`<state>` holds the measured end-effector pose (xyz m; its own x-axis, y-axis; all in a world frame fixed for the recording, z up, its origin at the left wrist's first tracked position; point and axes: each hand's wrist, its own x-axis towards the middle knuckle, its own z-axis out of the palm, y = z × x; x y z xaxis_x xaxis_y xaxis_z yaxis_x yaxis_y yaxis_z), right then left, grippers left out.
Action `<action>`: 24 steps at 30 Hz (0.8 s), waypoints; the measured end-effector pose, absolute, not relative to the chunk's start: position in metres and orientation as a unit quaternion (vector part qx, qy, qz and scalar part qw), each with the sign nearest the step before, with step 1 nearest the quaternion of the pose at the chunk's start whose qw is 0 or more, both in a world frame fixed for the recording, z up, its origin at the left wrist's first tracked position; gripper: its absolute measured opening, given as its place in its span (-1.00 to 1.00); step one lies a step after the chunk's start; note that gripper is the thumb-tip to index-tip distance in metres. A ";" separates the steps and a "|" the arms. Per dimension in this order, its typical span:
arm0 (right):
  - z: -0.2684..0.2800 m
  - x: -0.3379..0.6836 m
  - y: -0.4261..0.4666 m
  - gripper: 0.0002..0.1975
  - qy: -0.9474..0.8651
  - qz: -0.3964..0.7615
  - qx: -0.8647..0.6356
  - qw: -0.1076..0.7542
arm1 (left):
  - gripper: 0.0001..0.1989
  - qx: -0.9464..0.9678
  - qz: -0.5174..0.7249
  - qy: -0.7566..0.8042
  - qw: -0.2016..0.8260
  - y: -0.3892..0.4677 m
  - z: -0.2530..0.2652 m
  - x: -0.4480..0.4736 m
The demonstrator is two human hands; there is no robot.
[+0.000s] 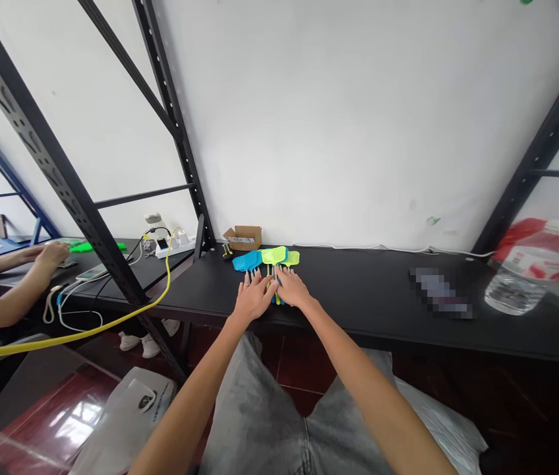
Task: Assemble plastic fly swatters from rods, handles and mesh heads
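Observation:
Several small fly swatters lie bunched on the black table, their handles toward me. Blue swatter heads [246, 261] are at the left, and yellow-green swatter heads [274, 254] overlap them at the middle and right. My left hand [254, 297] rests over the handles from the left, its fingers stretched out and apart. From the right, my right hand [291, 287] lies on the same handles with its fingers extended. Blue and yellow handle ends [278, 299] show between the two hands. Parts of the handles are hidden under my fingers.
Behind the swatters stand an open cardboard box [244, 237] and a black clip [227, 251]. A large water bottle [521, 270] and a blurred-out item [440, 292] are on the right. A yellow cable [161, 297] crosses the left; another person's hands [49, 254] work beyond the rack post [72, 178].

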<state>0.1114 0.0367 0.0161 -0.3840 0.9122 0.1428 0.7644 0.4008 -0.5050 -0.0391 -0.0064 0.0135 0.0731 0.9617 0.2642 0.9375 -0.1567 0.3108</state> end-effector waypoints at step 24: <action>0.045 0.147 0.046 -0.64 -0.695 0.124 -0.685 0.181 | -0.49 0.788 0.128 0.596 -0.090 -0.008 0.014 0.007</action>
